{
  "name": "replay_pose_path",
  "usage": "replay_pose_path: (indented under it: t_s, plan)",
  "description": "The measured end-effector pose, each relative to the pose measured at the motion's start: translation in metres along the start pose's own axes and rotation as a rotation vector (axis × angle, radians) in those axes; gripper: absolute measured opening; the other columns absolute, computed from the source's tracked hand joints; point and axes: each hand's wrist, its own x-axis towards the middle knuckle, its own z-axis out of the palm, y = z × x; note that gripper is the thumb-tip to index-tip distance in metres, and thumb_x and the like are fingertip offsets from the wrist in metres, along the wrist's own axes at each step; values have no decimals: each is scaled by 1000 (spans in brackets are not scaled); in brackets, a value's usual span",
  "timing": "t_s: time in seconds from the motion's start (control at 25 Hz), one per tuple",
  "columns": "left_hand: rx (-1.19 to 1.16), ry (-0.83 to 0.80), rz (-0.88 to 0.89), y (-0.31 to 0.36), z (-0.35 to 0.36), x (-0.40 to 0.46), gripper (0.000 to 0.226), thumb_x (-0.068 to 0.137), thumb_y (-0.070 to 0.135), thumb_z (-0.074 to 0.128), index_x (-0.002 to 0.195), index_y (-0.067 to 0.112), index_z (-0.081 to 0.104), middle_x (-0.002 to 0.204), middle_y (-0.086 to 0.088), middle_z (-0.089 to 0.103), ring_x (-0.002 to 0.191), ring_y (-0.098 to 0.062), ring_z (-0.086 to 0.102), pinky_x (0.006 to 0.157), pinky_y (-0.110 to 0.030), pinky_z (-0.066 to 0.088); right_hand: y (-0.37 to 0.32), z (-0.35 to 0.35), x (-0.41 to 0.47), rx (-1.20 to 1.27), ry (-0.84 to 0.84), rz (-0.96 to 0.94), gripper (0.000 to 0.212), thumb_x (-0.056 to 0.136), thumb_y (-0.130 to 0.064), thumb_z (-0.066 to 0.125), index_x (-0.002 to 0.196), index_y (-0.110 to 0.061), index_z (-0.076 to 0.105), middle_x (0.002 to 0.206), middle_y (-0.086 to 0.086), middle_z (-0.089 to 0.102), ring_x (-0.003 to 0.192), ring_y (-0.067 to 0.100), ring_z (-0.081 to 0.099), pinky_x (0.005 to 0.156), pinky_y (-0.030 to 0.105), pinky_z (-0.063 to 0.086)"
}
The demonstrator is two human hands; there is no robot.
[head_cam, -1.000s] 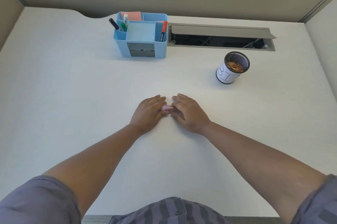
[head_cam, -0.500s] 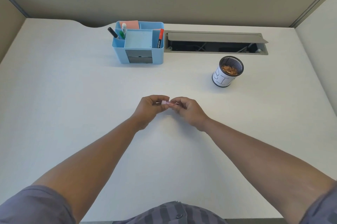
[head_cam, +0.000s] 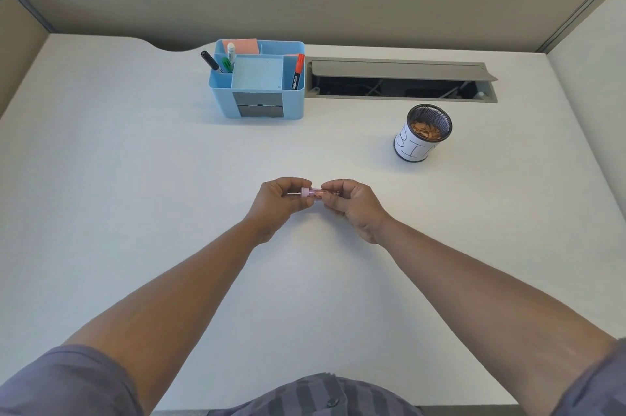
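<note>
Left hand: your left hand (head_cam: pixel 276 203) has its fingers curled, with thumb and fingertips pinching the cap end of the tube.
Right hand: your right hand (head_cam: pixel 354 208) is curled too and pinches the tube's body from the other side.
Tube: the small clear tube (head_cam: pixel 323 192) lies level between your two hands, lifted off the white desk (head_cam: pixel 135 212). Its pink cap (head_cam: pixel 305 192) points to your left, and something reddish shows inside, too small to name.
Step in hand: it looks as if you are about to pull or twist the cap off.
Risk, spill: the tube is held level, so if the cap comes free with a jerk the contents may slide out onto the desk. Tip the open end up first.
Risk, cap: it is small and held only by your fingertips. A hard tug could flick it away across the desk.
Risk, grip: the smooth body sits in a light pinch. If you twist without firming your right hand, the tube may turn with the cap or slip.
Surroundings: the mesh cup (head_cam: pixel 418 144), the blue organiser (head_cam: pixel 267 107) and the open cable slot (head_cam: pixel 399 80) stand well apart, farther back. A loose cap rolling that way could drop into the slot.
</note>
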Motion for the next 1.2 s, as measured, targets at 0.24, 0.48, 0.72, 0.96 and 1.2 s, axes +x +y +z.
replay_pose_path:
  t_s: [0.24,0.48,0.72,0.96,1.2]
  plan:
    - [4,-9,12,3,-3,-2,30,77,-5,82,99,16,77,93,4,82,86,-15,77,79,-21,59,1,1,1,6,5,32,18,88,-10,78,106,-10,76,92,1,72,76,14,67,78,25,56]
    - [71,-28,14,4,-4,-5,27,79,-3,82,100,14,77,90,7,83,84,-9,77,75,-16,56,3,-2,2,24,-15,64,12,90,-5,76,99,-12,77,90,2,75,79,18,66,86,31,56]
    - [48,54,10,2,1,-6,30,75,-1,85,96,19,78,90,4,82,86,-15,78,76,-17,57,5,3,2,80,17,57,14,89,-1,75,97,-12,77,87,-1,76,79,17,68,85,27,58]
    - [90,-9,23,7,-4,-5,29,77,2,84,101,16,78,94,6,83,88,-11,78,76,-16,56,2,-1,0,141,-27,109,15,92,1,70,100,-11,74,96,7,73,81,19,67,88,29,55]
    - [98,44,34,5,1,-5,30,76,4,86,100,21,78,99,0,83,96,-20,78,89,-32,58,-3,-3,-1,99,-67,117,21,92,-5,72,112,-4,70,104,9,73,91,22,71,93,27,59]
